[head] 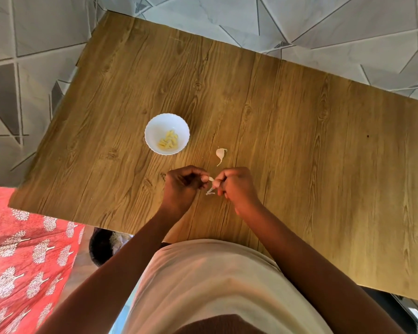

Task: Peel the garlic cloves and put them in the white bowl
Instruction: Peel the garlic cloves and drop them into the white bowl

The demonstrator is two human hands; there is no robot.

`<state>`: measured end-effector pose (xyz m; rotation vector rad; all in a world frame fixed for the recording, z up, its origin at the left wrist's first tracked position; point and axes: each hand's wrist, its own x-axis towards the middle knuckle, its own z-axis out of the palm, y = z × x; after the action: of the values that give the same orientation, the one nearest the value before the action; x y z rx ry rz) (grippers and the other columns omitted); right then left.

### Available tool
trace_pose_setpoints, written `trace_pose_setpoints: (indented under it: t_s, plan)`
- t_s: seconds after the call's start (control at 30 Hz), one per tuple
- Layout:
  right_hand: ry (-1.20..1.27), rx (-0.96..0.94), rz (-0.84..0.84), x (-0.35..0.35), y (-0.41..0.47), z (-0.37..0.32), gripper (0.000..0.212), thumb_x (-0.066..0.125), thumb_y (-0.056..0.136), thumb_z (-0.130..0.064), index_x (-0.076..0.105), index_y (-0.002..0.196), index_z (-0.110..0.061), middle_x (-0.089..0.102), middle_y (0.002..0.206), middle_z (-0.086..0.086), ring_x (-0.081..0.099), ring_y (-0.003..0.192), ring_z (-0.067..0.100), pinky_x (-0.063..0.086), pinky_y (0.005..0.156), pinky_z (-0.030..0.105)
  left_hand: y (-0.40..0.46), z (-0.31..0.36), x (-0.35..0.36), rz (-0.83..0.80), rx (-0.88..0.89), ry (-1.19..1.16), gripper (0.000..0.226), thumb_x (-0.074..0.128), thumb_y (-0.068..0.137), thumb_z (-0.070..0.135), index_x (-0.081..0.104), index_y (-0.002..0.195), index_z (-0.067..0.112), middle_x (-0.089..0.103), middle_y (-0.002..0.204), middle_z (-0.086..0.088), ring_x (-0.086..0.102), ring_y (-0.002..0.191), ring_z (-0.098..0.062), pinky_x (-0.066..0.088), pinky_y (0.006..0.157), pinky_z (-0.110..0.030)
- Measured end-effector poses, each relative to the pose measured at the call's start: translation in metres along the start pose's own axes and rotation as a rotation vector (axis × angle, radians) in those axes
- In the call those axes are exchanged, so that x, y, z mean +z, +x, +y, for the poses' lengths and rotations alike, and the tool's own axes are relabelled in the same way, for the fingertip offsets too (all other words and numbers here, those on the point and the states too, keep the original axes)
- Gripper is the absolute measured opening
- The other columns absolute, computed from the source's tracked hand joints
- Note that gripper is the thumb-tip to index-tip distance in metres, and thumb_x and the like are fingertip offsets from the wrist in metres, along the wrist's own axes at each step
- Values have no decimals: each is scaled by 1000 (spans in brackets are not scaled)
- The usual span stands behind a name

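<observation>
Left hand: I see my left hand (182, 183) over the wooden table (299, 131), fingers curled, thumb and fingertips pinching one end of a small garlic clove (211, 179).
Right hand: my right hand (235, 183) faces it from the other side, fingers curled in, pinching the same clove; the two hands nearly meet at the fingertips.
Clove in hand: only a pale tip shows between the fingers, and I cannot tell how much of it is bare.
Loose skin: a thin strip of papery peel (210, 191) hangs down from the clove, between the hands and just under them.
Unpeeled clove: one more garlic clove in its skin (220, 154) lies on the wood beyond my hands, its wispy tail pointing back toward me, apart from the bowl.
White bowl: the scalloped white bowl (155, 127) stands left of that clove and beyond my left hand, upright.
Bowl contents: a small heap of peeled yellowish cloves (168, 141) sits in its bottom.
Beside the table: a red cloth with white tree prints (22, 261) lies at my left, and a dark round container (100, 247) peeks out just under the near table edge.
Floor: grey tiles with angular lines (348, 22) beyond the far edge.
</observation>
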<state>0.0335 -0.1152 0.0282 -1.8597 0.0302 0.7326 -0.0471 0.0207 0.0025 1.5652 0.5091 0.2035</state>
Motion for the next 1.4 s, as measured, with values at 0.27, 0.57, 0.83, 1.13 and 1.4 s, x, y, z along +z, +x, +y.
trace_pose_setpoints:
  t_s: [0.27, 0.57, 0.83, 1.13, 1.4]
  plan:
    - [-335, -244, -79, -16, 6, 9, 6, 71, 93, -7, 77, 91, -9, 69, 73, -8, 62, 61, 0, 46, 58, 14, 3, -8, 1, 33, -96, 115, 11, 73, 89, -3, 79, 86, 6, 73, 69, -4, 66, 62, -17, 54, 62, -28]
    - [-755, -681, -105, -11, 14, 23, 7, 73, 83, 0, 75, 84, -7, 70, 76, 5, 64, 65, 18, 49, 60, 29, -2, -7, 8, 26, -29, 260, 18, 75, 86, -3, 81, 83, 13, 73, 67, 12, 66, 61, -4, 52, 62, -18]
    - [-748, -781, 57, -10, 9, 21, 10, 66, 80, -11, 71, 72, -10, 63, 64, -2, 56, 54, 13, 39, 51, 23, -3, -6, 12, 9, -36, 160, 18, 71, 90, -4, 82, 87, 10, 75, 70, 7, 65, 60, -5, 52, 62, -20]
    - [384, 622, -89, 3, -2, -2, 24, 55, 100, -1, 66, 78, -1, 51, 57, 5, 33, 41, 9, 27, 39, 21, -5, -15, 1, -48, 166, 208, 20, 68, 88, -9, 80, 91, 7, 75, 81, 1, 69, 72, -13, 58, 67, -30]
    - [-710, -743, 74, 2, 3, 28, 13, 68, 75, 5, 70, 76, -8, 66, 73, 0, 58, 61, 14, 47, 52, 28, 9, -9, -2, -66, -301, 17, 24, 64, 86, -11, 81, 83, 5, 74, 71, -15, 62, 60, -16, 49, 56, -27]
